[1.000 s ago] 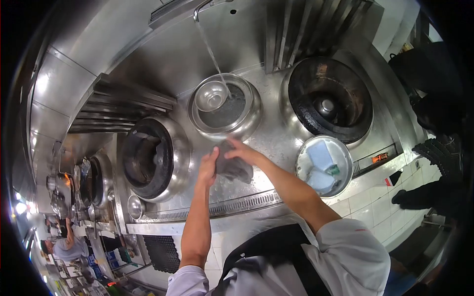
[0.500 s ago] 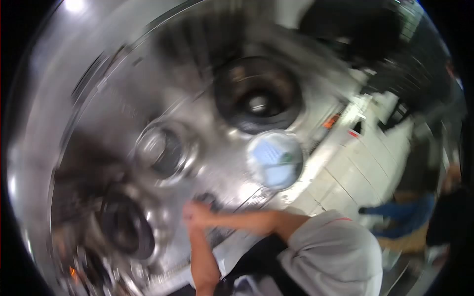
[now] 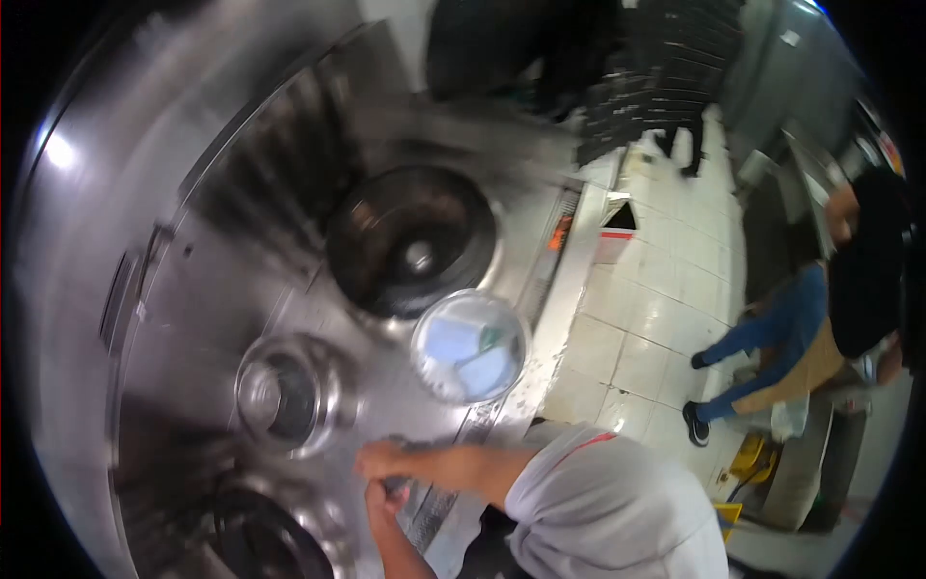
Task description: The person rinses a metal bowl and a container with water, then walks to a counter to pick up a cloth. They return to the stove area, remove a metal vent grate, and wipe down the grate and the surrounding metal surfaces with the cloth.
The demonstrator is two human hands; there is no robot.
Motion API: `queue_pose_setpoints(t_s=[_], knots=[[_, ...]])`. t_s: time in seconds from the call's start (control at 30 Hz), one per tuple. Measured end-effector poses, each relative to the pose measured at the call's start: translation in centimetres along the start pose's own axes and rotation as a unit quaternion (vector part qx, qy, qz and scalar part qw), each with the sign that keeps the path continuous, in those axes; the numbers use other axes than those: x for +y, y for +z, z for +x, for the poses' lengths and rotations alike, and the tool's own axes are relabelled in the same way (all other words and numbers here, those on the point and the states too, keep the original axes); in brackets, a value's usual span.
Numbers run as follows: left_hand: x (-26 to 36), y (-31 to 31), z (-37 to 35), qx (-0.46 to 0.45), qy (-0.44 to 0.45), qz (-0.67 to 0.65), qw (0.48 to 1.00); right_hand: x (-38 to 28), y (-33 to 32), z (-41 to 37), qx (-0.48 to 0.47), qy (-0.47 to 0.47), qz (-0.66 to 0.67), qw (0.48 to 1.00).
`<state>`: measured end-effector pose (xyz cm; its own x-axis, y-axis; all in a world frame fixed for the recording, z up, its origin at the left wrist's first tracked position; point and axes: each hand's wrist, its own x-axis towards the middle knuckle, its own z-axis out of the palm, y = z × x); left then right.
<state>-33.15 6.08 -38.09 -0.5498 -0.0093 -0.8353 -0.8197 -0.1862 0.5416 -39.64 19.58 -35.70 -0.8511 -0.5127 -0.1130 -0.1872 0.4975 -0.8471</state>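
My right hand (image 3: 383, 461) reaches in from the right over the steel stove top (image 3: 391, 400), its fingers curled. Just below it, my left hand (image 3: 388, 500) comes up from the bottom edge, also curled. The two hands are close together around something small and dark grey that I cannot make out. Nearby to the right is a round basin (image 3: 524, 359) of cloudy water, with pale blue cloths (image 3: 484, 371) and a green piece in it. A steel pot (image 3: 323, 391) sits to the left of my hands.
A large dark wok (image 3: 371, 256) sits beyond the basin, and another dark round wok or burner (image 3: 256, 540) at lower left. An orange item (image 3: 559, 233) lies along the stove's edge. A person (image 3: 786, 333) in jeans stands on the tiled floor (image 3: 641, 328), near a red-and-white box (image 3: 615, 246).
My view has swung, so the wok and basin now appear further left and lower, and the person at right shows more fully. My hands stay together, the right one above the left.
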Motion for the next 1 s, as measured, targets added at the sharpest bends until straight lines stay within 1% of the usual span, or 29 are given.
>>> queue_pose_setpoints(t_s=[0.03,0.07,0.1,0.13,0.17,0.2,0.23,0.3,0.37,0.4,0.47,0.5,0.57,0.6,0.63,0.67,0.7,0.73,0.77,0.83,0.87,0.9,0.93,0.97,1.0], knots=[[0.1,0.3,-0.8,0.073,-0.026,0.074,0.994,0.6,1.1,1.0,-0.026,0.037,0.013,0.999],[1.5,2.0,-3.7,0.116,-0.016,0.219,0.969,1.3,1.1,1.8,-0.108,-0.026,-0.013,0.994],[-0.1,-0.6,-0.9,0.033,0.181,0.204,0.961,2.0,1.2,3.3,-0.195,-0.209,-0.077,0.955],[-1.2,-1.0,-0.5,0.178,0.306,0.373,0.857,1.4,0.0,2.9,-0.196,-0.229,0.023,0.953],[0.4,0.2,-2.5,0.094,0.333,0.206,0.915,0.6,-1.0,3.2,-0.223,-0.195,0.059,0.953],[1.6,-0.2,-2.9,0.053,0.329,0.182,0.925,-0.2,-2.2,3.4,-0.246,-0.159,0.094,0.951],[2.8,0.4,-4.3,0.069,0.307,0.187,0.93,-0.8,-3.2,4.3,-0.24,-0.174,0.055,0.953],[4.7,0.2,-5.9,0.074,0.28,0.19,0.938,-3.0,-6.2,3.9,-0.212,-0.114,0.082,0.967],[6.7,-1.0,-6.6,0.059,0.271,0.19,0.942,-2.6,-6.5,3.9,-0.229,-0.123,0.208,0.943],[7.0,-1.3,-7.0,0.046,0.285,0.147,0.946,-2.2,-6.2,3.6,-0.234,-0.12,0.274,0.925],[7.8,-1.0,-8.4,0.014,0.314,0.061,0.948,-1.5,-5.1,2.3,-0.2,-0.146,0.339,0.908],[8.1,-0.9,-9.3,-0.001,0.305,0.018,0.952,-1.0,-4.6,1.7,-0.182,-0.156,0.372,0.897],[8.8,-0.8,-10.8,-0.033,0.283,-0.063,0.956,0.9,-3.7,1.9,-0.21,-0.117,0.218,0.946],[8.6,-1.1,-10.4,-0.016,0.295,-0.076,0.952,1.8,-3.4,2.3,-0.219,-0.097,0.137,0.961],[7.6,-1.7,-9.5,0.002,0.307,-0.089,0.947,2.8,-3.0,2.5,-0.158,-0.163,0.097,0.969],[6.9,-2.0,-8.9,0.019,0.322,-0.103,0.941,3.5,-2.7,2.8,-0.114,-0.159,0.09,0.976],[5.9,-2.2,-8.3,0.114,0.268,-0.101,0.951,4.2,-2.2,3.1,-0.07,-0.155,0.083,0.982],[4.7,-1.8,-7.8,0.206,0.21,-0.098,0.951,4.4,-1.9,3.2,-0.025,-0.149,0.076,0.986],[3.6,-1.2,-7.3,0.296,0.149,-0.094,0.939,4.3,-1.5,2.8,0.008,-0.162,0.08,0.983],[1.7,0.2,-5.9,0.236,0.023,-0.217,0.947,3.5,-0.2,2.0,0.074,-0.187,0.086,0.976],[1.5,0.7,-5.3,0.137,0.034,-0.28,0.949,2.2,0.1,1.1,0.061,-0.178,0.096,0.978],[1.2,1.2,-4.6,0.037,0.044,-0.341,0.938,0.2,0.3,-0.2,0.047,-0.168,0.106,0.979],[0.7,1.1,-3.9,-0.064,0.053,-0.397,0.914,-1.4,1.0,-1.4,0.076,-0.199,0.132,0.968],[-1.7,-0.8,-0.2,-0.226,0.164,-0.431,0.858,-3.0,1.7,-2.3,0.104,-0.23,0.156,0.955],[-2.7,-1.7,1.7,-0.28,0.22,-0.425,0.832,-4.4,2.1,-2.9,0.124,-0.223,0.162,0.953]])
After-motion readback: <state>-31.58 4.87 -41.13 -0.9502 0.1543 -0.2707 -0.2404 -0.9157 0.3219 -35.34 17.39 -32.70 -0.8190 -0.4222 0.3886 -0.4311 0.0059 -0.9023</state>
